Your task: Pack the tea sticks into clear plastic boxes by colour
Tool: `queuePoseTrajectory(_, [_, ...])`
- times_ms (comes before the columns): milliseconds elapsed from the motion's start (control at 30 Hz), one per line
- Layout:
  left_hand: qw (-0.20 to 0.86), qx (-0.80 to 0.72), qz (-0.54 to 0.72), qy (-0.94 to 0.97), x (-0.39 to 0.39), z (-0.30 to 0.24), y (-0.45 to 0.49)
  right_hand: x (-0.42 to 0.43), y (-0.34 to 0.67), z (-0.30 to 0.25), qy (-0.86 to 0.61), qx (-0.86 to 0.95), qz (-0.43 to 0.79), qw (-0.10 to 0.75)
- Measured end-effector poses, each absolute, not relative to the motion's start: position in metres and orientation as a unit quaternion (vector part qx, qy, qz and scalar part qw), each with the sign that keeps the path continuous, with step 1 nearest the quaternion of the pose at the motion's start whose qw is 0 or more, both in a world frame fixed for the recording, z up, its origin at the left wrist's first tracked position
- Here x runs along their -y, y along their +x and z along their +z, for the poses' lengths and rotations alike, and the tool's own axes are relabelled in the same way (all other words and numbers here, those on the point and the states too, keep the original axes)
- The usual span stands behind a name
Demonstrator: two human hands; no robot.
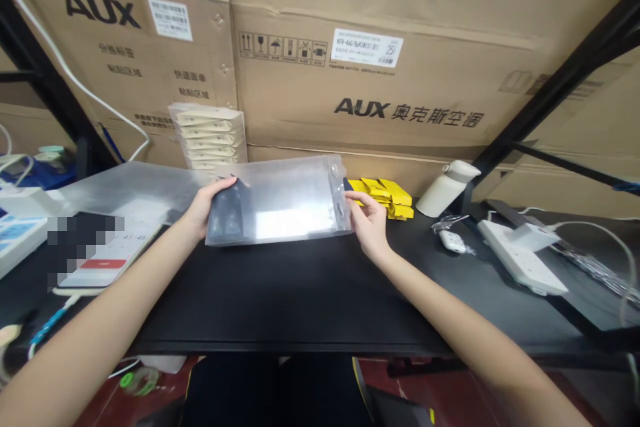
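Note:
I hold a frosted clear plastic pouch [285, 203] flat over the black table [300, 293] with both hands. My left hand [205, 207] grips its left end, where a dark item shows inside the pouch. My right hand [367, 220] pinches the right end near the hang hole. Just beyond the right hand lie several small yellow packets [387, 197]. A stack of cream-coloured packets in clear wrap [210, 137] stands behind the pouch against the cardboard boxes.
Large AUX cardboard boxes [375, 67] wall off the back. A pile of frosted pouches [130, 190] and a phone [100, 250] lie at left. At right are a white bottle [445, 188], keys [453, 237], a white power strip [520, 257] and black shelf struts [560, 80].

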State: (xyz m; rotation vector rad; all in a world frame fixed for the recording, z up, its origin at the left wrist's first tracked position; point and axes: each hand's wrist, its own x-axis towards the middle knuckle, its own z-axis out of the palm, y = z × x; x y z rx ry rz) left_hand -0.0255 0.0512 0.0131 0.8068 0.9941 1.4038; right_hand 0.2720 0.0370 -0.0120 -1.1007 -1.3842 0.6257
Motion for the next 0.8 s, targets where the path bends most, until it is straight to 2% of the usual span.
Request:
queuePoseTrajectory(100, [0.59,-0.433,0.581,0.356,-0.052,0.012,-0.025,-0.038,0.28,-0.009,-0.464,0.585,0.261,0.612])
queuePoseTrajectory(300, [0.552,-0.428,0.597,0.394,-0.057,0.005,-0.027,-0.043,0.292,-0.008,-0.483,0.615,0.472,0.408])
queuePoseTrajectory(600, [0.554,-0.429,0.582,0.413,-0.056,0.004,-0.027,-0.052,0.306,-0.012,-0.424,0.588,0.586,0.362])
queuePoseTrajectory(700, [0.553,-0.43,0.574,0.423,-0.056,0.003,-0.027,-0.05,0.31,-0.009,-0.348,0.625,0.642,0.274])
queuePoseTrajectory(800, [0.55,-0.429,0.57,0.434,-0.055,0.003,-0.026,-0.049,0.313,-0.008,-0.301,0.699,0.627,0.169])
